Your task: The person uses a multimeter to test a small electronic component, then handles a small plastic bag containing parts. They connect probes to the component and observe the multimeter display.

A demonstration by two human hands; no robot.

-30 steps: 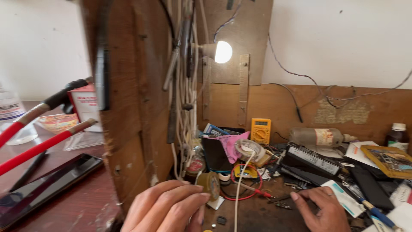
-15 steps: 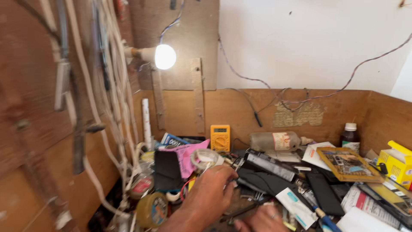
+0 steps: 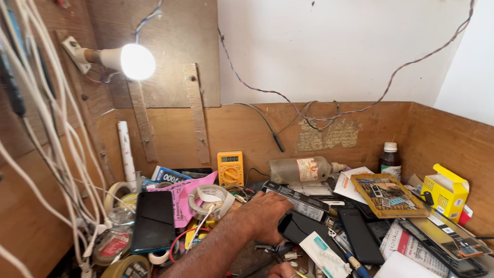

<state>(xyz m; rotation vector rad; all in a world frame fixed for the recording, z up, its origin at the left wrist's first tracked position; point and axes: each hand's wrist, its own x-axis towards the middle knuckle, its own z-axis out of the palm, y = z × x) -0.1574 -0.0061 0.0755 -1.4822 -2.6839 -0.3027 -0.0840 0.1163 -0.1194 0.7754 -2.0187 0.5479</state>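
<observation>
My left hand (image 3: 265,210) reaches in from the lower left over a cluttered wooden bench. Its fingers curl around the near end of a black flat device (image 3: 303,227) lying among the clutter. Only a small part of my right hand (image 3: 281,270) shows at the bottom edge, and its fingers are hidden. A roll of whitish tape (image 3: 210,198) and a pink paper (image 3: 180,198) lie just left of the left hand. A dark flat box (image 3: 301,202) sits right behind its knuckles.
A yellow multimeter (image 3: 230,168) and a clear bottle (image 3: 303,170) on its side rest against the wooden back wall. A black phone (image 3: 153,221) leans at left below hanging white wires (image 3: 46,154). A lit bulb (image 3: 135,62), a brown bottle (image 3: 391,159), a parts tray (image 3: 388,194) and a yellow box (image 3: 445,191) are around.
My view has swung right, away from the wooden partition and the red-handled tool. My left hand has moved forward into the clutter and closed on the black device.
</observation>
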